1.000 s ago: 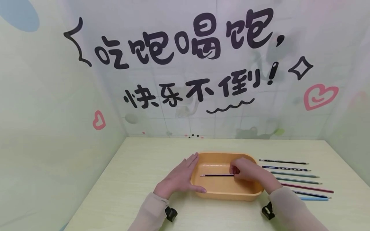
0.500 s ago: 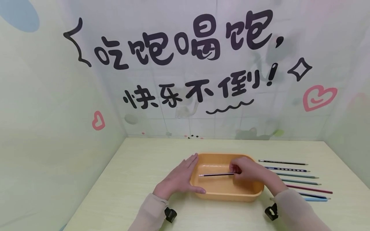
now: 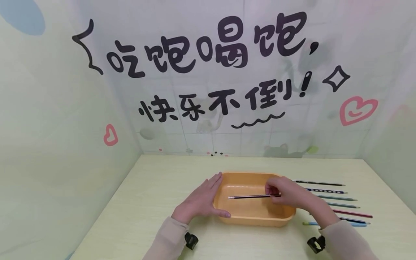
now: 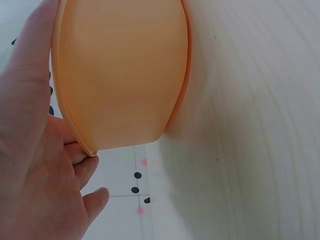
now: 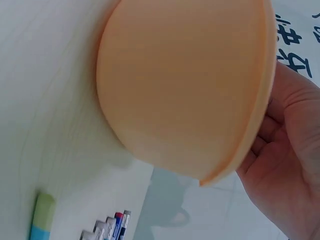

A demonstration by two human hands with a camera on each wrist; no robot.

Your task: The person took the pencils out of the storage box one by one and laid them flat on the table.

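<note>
An orange plastic basin (image 3: 250, 220) stands on the table between my hands. My left hand (image 3: 199, 200) rests on its left end, fingers extended along the rim and thumb over the near corner. Inside the basin's outline, my right hand (image 3: 290, 193) pinches a dark striped pencil (image 3: 248, 196) near its right end; its pale end points left. The pencil's other end is hidden by the hand. Both wrist views show the basin's outer wall (image 4: 125, 75), with the left palm (image 4: 30, 150) and the right palm (image 5: 295, 150) beside the rim; the held pencil is out of sight there.
To the right of the basin lies a row of several pencils, including a black one (image 3: 321, 183), a dotted blue one (image 3: 326, 190) and a red one (image 3: 354, 213). Nearest is a light-blue stick (image 3: 312, 224) with a green end. A printed wall sheet (image 3: 195, 141) stands behind the table.
My right hand has shifted to the right with the pencil still pinched, its pale end sliding rightward over the basin. My left hand and the basin have stayed nearly still.
</note>
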